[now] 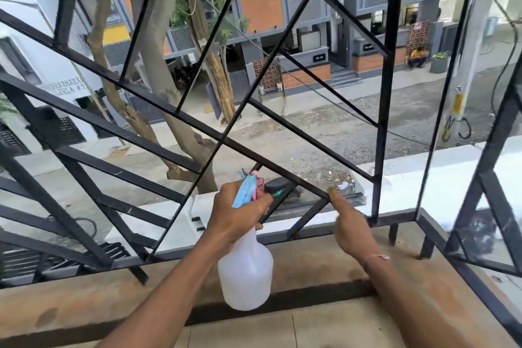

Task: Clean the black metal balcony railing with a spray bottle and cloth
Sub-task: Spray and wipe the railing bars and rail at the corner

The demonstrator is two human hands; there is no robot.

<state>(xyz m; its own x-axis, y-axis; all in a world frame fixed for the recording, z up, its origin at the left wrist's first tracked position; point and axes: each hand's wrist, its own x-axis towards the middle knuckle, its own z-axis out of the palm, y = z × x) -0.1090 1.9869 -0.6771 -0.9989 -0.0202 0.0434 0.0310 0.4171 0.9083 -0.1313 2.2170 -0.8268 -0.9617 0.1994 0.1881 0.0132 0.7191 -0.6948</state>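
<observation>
Nearest the camera, two bare forearms reach up from the bottom edge, both cut off below the elbow. The left hand has its grip wrapped round the neck of a translucent white spray bottle, fingers curled over the blue and pink trigger head; the hand hides the neck and the nozzle tip is hard to make out against the bars. The bottle's body hangs below the fist, above a brown ledge with a dark strip along it. The right hand, with a thin bracelet at the wrist, has its fingers loosely curled and its extended finger touching a diagonal bar; whether a cloth is in that grip cannot be told, since only a small blurred yellowish smudge shows at the fingertip. Just beyond both hands stands the black metal balcony railing, a lattice of crossing diagonal and upright bars running off the left, right and top edges, with wide open gaps between bars. Past it lies a white parapet, then a grey street below, two tree trunks at left, and one seated person in yellow beside the far building, too small to detail.
</observation>
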